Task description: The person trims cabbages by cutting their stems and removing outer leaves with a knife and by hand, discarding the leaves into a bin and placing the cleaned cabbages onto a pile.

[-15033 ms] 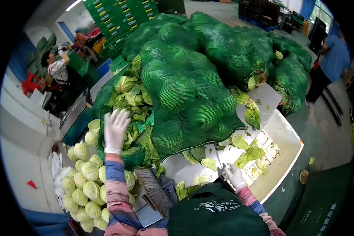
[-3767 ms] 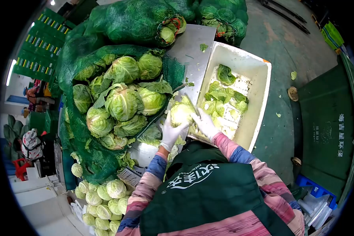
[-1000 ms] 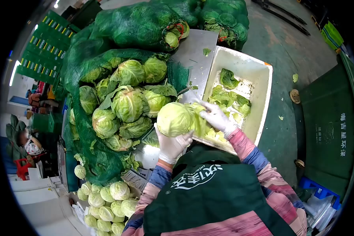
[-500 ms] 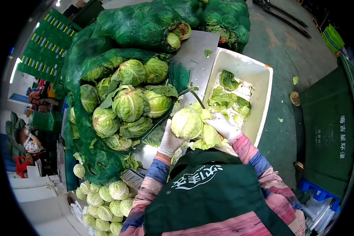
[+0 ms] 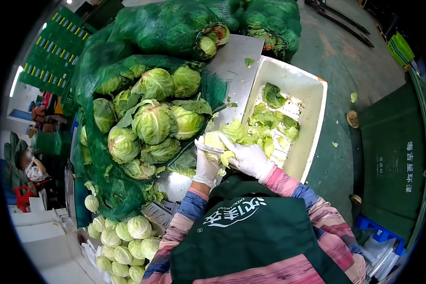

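Observation:
My left hand (image 5: 206,166), in a white glove, is closed around a pale green cabbage (image 5: 214,140) low in front of my apron. A thin, pale, blade-like strip (image 5: 210,148) lies across the cabbage near my left fingers; I cannot make out what it is. My gloved right hand (image 5: 249,159) grips the cabbage's right side, its index finger along the top and a small piece of leaf by the thumb. Loose outer leaves (image 5: 239,132) sit just beyond, at the near edge of a white foam box (image 5: 311,128) that holds more leaves.
An opened green net sack (image 5: 120,189) full of cabbages (image 5: 154,124) lies left on the metal table (image 5: 236,52). Closed sacks (image 5: 165,28) are behind it. Trimmed cabbages (image 5: 123,254) are piled lower left. A green bin (image 5: 395,142) stands right; a person (image 5: 33,168) sits far left.
Large outer leaves have come away from the cabbage toward the box. The cabbage looks smaller and sits further left. My right hand has moved left onto it, and the pale strip now shows.

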Tool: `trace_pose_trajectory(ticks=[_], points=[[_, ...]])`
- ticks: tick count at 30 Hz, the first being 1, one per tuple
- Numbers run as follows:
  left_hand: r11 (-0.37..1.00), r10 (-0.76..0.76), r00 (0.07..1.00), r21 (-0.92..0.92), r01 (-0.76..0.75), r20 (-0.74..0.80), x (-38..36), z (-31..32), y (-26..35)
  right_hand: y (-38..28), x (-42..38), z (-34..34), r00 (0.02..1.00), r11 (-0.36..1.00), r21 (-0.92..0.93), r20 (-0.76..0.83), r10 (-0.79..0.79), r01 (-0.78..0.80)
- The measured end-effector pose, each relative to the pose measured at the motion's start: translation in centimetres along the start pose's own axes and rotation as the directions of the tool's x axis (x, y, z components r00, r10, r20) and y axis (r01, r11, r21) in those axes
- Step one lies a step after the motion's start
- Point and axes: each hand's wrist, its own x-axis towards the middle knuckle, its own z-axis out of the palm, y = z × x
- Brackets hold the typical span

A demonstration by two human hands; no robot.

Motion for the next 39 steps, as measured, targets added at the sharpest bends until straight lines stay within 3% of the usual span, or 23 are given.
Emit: trace_pose_trajectory(ticks=[2,6,9,10,12,13,14,16,18,20,21,22,24,25,27,29,31,33,34,35,37,38,39], points=[[1.000,-0.011,0.999,0.026,0.010,0.038,0.2,-1.1,0.0,-0.1,0.3,-0.1,0.996,0.999,-0.034,0.090,0.003,0.000],[0.995,-0.012,0.999,0.099,0.009,0.033,-0.7,0.1,-0.1,-0.5,0.2,-0.3,0.996,0.999,-0.045,0.082,0.026,-0.023],[1.000,-0.029,0.999,0.010,0.029,0.025,-0.9,0.4,-0.4,-1.0,0.3,-0.3,0.997,0.993,-0.104,0.038,0.062,-0.058],[1.000,-0.026,0.999,0.005,0.026,0.025,-1.1,0.6,-1.0,-1.0,0.4,-0.2,0.994,0.994,-0.012,-0.010,0.106,-0.106],[0.879,0.324,0.943,0.392,-0.271,-0.073,-1.6,1.2,-1.9,0.3,0.8,0.9,0.959,0.955,0.219,-0.153,0.237,-0.201],[0.879,0.324,0.943,0.392,-0.271,-0.073,-2.3,1.5,-1.5,2.6,1.2,2.2,0.918,0.907,0.355,-0.233,0.321,-0.227],[0.942,0.224,0.975,0.259,-0.213,-0.011,-3.3,1.7,-1.0,7.0,1.9,2.4,0.851,0.779,0.458,-0.086,0.519,-0.429],[0.985,0.117,0.990,0.121,-0.126,0.074,-4.0,1.4,-0.6,10.6,1.8,0.6,0.736,0.698,0.324,-0.008,0.676,-0.638],[0.993,0.102,0.989,0.052,-0.108,0.104,-4.7,2.1,0.6,10.1,1.4,-1.6,0.749,0.755,0.110,-0.094,0.656,-0.647],[0.996,0.082,0.985,0.029,-0.087,0.149,-4.9,2.1,1.4,9.2,0.3,-2.2,0.743,0.743,0.003,-0.031,0.669,-0.669],[0.996,0.081,0.986,0.027,-0.086,0.148,-4.8,2.1,1.4,7.7,0.1,-2.1,0.796,0.743,0.319,0.067,0.601,-0.588],[0.995,0.093,0.986,0.028,-0.097,0.138,-4.5,1.9,1.5,5.7,0.0,-2.6,0.837,0.615,0.607,0.163,0.523,-0.503],[0.994,0.100,0.986,0.030,-0.105,0.131,-4.0,1.7,1.4,1.3,0.5,-3.1,0.935,0.510,0.804,0.156,0.317,-0.307],[0.993,0.113,0.981,0.022,-0.118,0.157,-3.8,1.6,1.3,0.6,0.5,-3.5,0.941,0.448,0.858,0.107,0.322,-0.250],[0.992,0.119,0.976,0.020,-0.125,0.185,-3.5,0.8,1.1,-1.5,0.7,-2.5,0.942,0.920,0.392,-0.310,0.127,0.005],[0.748,0.313,0.908,0.516,-0.417,0.279,-3.4,0.8,1.3,-1.5,0.9,-1.8,0.941,0.912,0.409,-0.318,0.117,0.025],[0.854,0.253,0.941,0.405,-0.326,0.224,-4.1,0.8,1.3,-0.3,1.0,-0.8,0.939,0.903,0.427,-0.326,0.108,0.044],[0.961,0.139,0.961,0.203,-0.190,0.238,-4.7,0.4,1.5,1.7,1.0,-0.1,0.942,0.500,0.856,-0.047,0.331,-0.133],[0.957,0.126,0.969,0.230,-0.174,0.211,-4.7,0.3,1.4,1.3,1.0,0.0,0.925,0.523,0.850,-0.142,0.352,-0.069],[0.958,0.128,0.970,0.226,-0.174,0.205,-5.1,0.4,1.2,2.2,1.2,-0.7,0.906,0.480,0.844,0.016,0.424,-0.240],[0.997,-0.054,0.945,-0.035,0.069,0.323,-5.3,1.2,1.1,6.2,1.6,1.0,0.890,0.796,0.422,0.059,0.453,-0.433],[0.977,-0.059,0.945,-0.177,0.122,0.321,-5.2,1.3,0.7,6.9,1.2,1.5,0.891,0.798,0.424,0.053,0.451,-0.429],[0.977,-0.060,0.945,-0.175,0.121,0.320,-5.4,1.6,0.7,7.2,0.5,2.1,0.870,0.832,0.286,0.015,0.492,-0.476]])
